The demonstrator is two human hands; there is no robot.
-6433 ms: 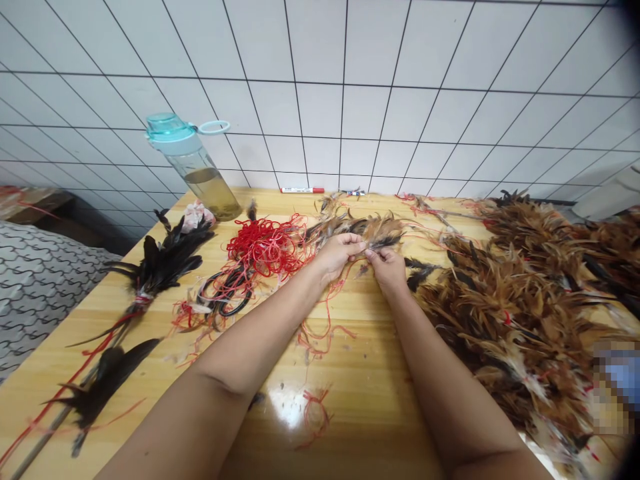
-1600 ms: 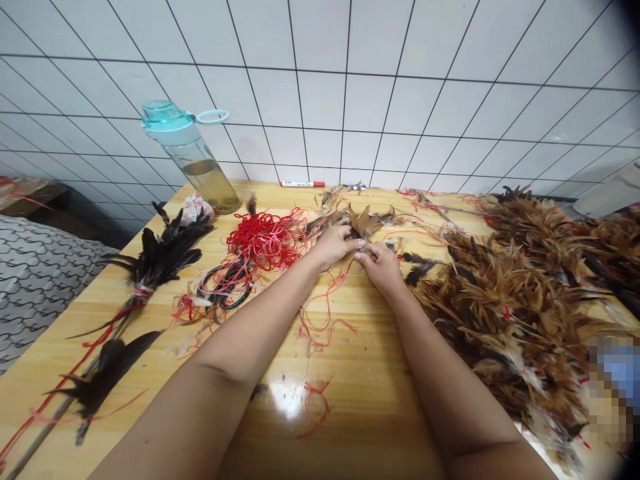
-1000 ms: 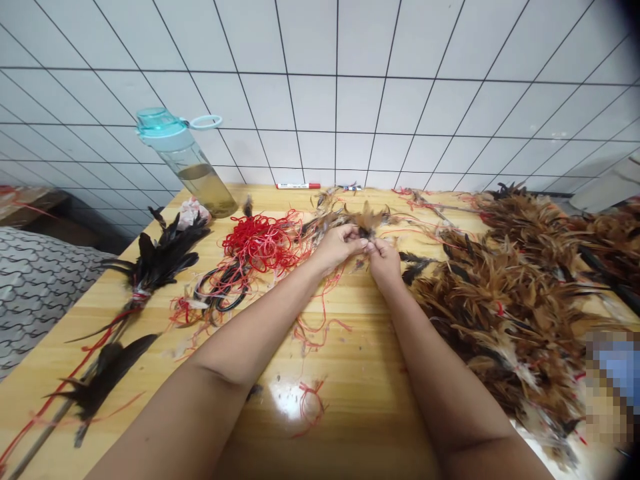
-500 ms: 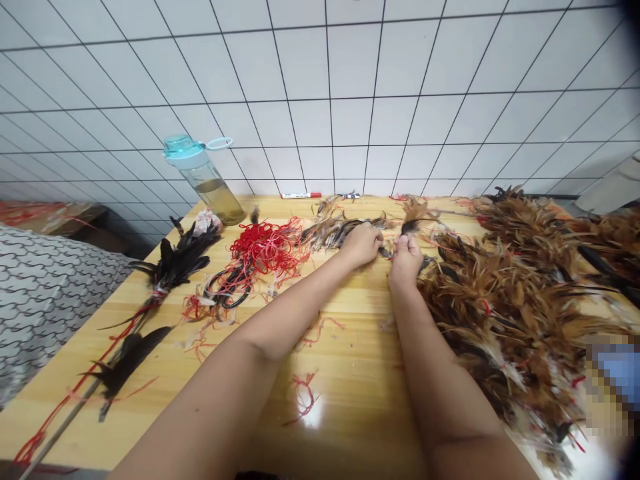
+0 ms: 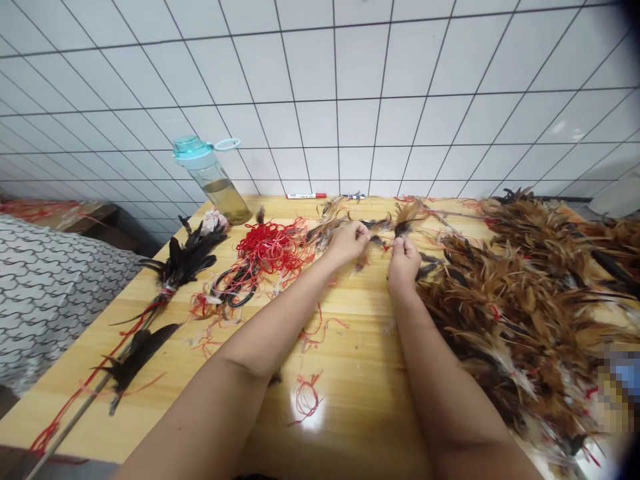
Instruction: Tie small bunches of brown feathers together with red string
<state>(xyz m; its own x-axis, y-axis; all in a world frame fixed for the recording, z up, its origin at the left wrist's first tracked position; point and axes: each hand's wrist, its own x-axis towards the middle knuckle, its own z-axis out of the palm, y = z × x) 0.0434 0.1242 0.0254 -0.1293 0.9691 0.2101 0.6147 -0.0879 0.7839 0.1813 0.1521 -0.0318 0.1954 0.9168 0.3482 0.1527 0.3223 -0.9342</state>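
Note:
My right hand (image 5: 405, 263) is closed around the base of a small bunch of brown and black feathers (image 5: 407, 217), whose tips fan upward above my thumb. To its left, a short gap away, my left hand (image 5: 347, 241) has its fingers curled in a pinch; what they hold, if anything, is too small to tell. Loose feathers (image 5: 327, 223) lie on the table behind the left hand. A tangled heap of red string (image 5: 273, 245) sits left of that hand, beside black-handled scissors (image 5: 234, 288) partly covered by string. A large pile of brown feathers (image 5: 505, 300) spreads right of my right forearm.
A bottle with a turquoise lid (image 5: 215, 180) stands at the back left of the wooden table (image 5: 360, 347). A stick with black feathers (image 5: 185, 263) tied on lies along the left side. Markers (image 5: 306, 196) rest near the tiled wall (image 5: 310, 73). String scraps (image 5: 306, 399) lie in front.
My left hand has moved a little left, away from the right hand, widening the gap. The right hand still grips the feather bunch. The whole view has shifted slightly.

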